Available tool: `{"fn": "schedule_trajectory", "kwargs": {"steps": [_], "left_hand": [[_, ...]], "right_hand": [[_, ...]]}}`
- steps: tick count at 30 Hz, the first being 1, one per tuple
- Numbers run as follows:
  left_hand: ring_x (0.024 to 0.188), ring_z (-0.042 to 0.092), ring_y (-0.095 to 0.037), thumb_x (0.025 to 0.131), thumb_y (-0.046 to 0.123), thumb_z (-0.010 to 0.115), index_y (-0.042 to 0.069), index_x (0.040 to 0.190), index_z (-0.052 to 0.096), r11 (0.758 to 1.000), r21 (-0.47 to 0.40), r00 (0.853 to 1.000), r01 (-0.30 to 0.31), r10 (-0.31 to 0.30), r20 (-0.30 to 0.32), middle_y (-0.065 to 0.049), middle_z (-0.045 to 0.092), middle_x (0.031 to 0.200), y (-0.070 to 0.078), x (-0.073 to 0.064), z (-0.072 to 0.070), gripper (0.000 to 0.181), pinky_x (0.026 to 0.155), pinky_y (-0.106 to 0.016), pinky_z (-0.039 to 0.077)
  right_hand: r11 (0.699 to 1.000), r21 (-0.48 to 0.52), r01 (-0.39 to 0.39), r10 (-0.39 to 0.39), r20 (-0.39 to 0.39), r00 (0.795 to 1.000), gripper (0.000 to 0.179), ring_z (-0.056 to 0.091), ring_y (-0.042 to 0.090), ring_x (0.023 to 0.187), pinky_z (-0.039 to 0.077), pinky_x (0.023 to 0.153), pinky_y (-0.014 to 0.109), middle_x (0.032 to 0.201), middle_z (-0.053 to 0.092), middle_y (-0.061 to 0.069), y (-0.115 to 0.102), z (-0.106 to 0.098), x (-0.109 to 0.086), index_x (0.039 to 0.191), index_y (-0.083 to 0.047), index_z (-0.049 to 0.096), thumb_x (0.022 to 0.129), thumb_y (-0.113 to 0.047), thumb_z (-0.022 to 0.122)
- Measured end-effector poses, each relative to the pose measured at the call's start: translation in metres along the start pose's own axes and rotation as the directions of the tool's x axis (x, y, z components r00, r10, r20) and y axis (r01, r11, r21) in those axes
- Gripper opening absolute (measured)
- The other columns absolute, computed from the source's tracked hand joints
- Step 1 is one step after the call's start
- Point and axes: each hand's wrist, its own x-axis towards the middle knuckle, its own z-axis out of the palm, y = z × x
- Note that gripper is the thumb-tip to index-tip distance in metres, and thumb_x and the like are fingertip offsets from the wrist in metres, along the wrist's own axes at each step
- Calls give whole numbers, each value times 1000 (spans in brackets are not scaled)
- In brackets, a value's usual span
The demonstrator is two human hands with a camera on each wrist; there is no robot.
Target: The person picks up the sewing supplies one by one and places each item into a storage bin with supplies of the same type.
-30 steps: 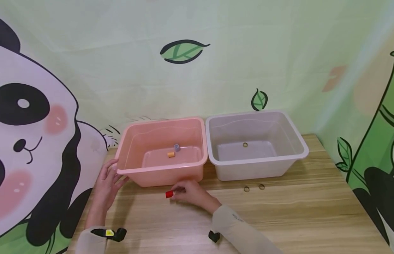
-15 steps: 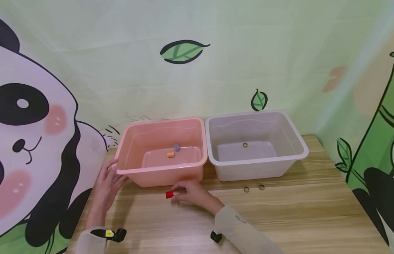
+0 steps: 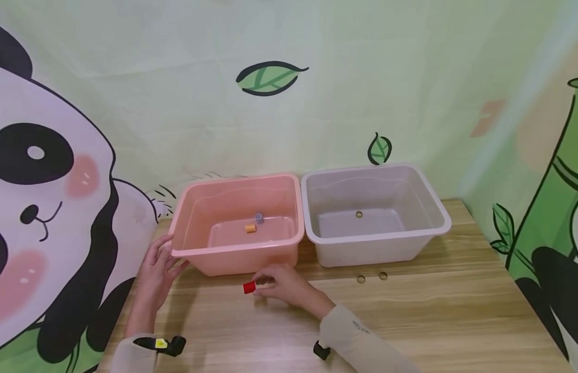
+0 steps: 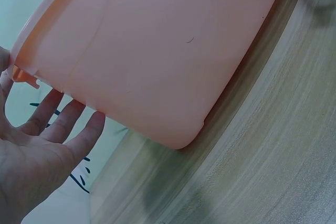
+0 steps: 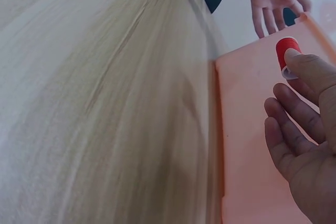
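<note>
Between thumb and index finger, my right hand (image 3: 284, 285) pinches a small spool of red thread (image 3: 249, 287), just in front of the pink plastic bin (image 3: 237, 256). A white end shows on the spool (image 5: 287, 73) in the right wrist view, where the other fingers are loosely bent. At the bin's left front corner is my left hand (image 3: 156, 269). Its fairly straight fingers touch the bin's wall below the rim in the left wrist view, with the thumb near the rim. Inside the pink bin lie an orange spool (image 3: 250, 228) and a blue-grey spool (image 3: 259, 218).
A light grey bin (image 3: 373, 251) stands right of the pink one, with a small brass-coloured ring (image 3: 359, 214) inside. Two similar rings, a left one (image 3: 361, 279) and a right one (image 3: 383, 275), lie on the wooden table (image 3: 438, 311) before it. A printed cloth (image 3: 335, 103) hangs behind.
My right wrist and sleeve have shifted slightly right and down, while the hand still pinches the red spool in nearly the same place. The left hand has stayed at the pink bin.
</note>
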Motion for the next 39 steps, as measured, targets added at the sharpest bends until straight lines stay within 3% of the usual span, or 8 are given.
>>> {"fn": "schedule_trajectory", "kwargs": {"steps": [9, 17, 23, 30, 34, 39], "left_hand": [[120, 62, -11, 106, 36, 52, 22, 152, 38, 1000, -10, 1000, -14, 14, 21, -7, 38, 150, -2, -2, 0, 50, 91, -29, 57], [119, 62, -11, 105, 39, 54, 23, 151, 39, 1000, -4, 1000, 21, -21, -7, -7, 38, 150, 2, -3, 1, 51, 90, -29, 57], [119, 63, -11, 105, 38, 54, 23, 150, 40, 1000, -7, 1000, 7, -7, 0, -6, 40, 149, 1, -3, -1, 50, 90, -29, 57], [120, 63, -12, 106, 36, 52, 21, 151, 39, 1000, -18, 1000, -11, 11, 19, -4, 42, 148, 0, -5, -4, 49, 91, -30, 57], [121, 63, -13, 106, 36, 52, 21, 150, 39, 1000, -20, 999, -22, 23, 30, -5, 41, 148, -1, -4, -3, 48, 92, -31, 57], [120, 63, -13, 107, 33, 52, 19, 150, 39, 999, -37, 999, -29, 30, 39, -6, 41, 147, 0, -2, -2, 47, 92, -31, 57]], "right_hand": [[999, -11, 48, -48, -29, 998, 27, 62, 2, 97, 53, 89, 20, 105, 71, -14, -14, -12, -9, 114, -22, 74, 91, -34, 78], [992, -59, 113, -116, -64, 991, 26, 63, 5, 95, 55, 87, 23, 104, 72, -8, -30, -24, -14, 113, -17, 75, 90, -28, 80], [987, -63, 150, -156, -94, 983, 28, 62, 6, 96, 54, 87, 19, 107, 72, -6, -37, -35, -18, 114, -15, 74, 89, -25, 81], [988, -50, 143, -148, -111, 983, 30, 64, 7, 102, 55, 90, 21, 114, 71, -6, -41, -47, -23, 117, -16, 73, 89, -22, 81], [987, -37, 155, -158, -123, 980, 30, 67, 14, 102, 57, 89, 24, 113, 71, -4, -44, -54, -25, 117, -14, 72, 89, -19, 81], [988, -44, 148, -153, -131, 980, 29, 69, 13, 101, 56, 86, 20, 113, 72, -4, -48, -60, -26, 117, -14, 71, 90, -20, 80]]}}
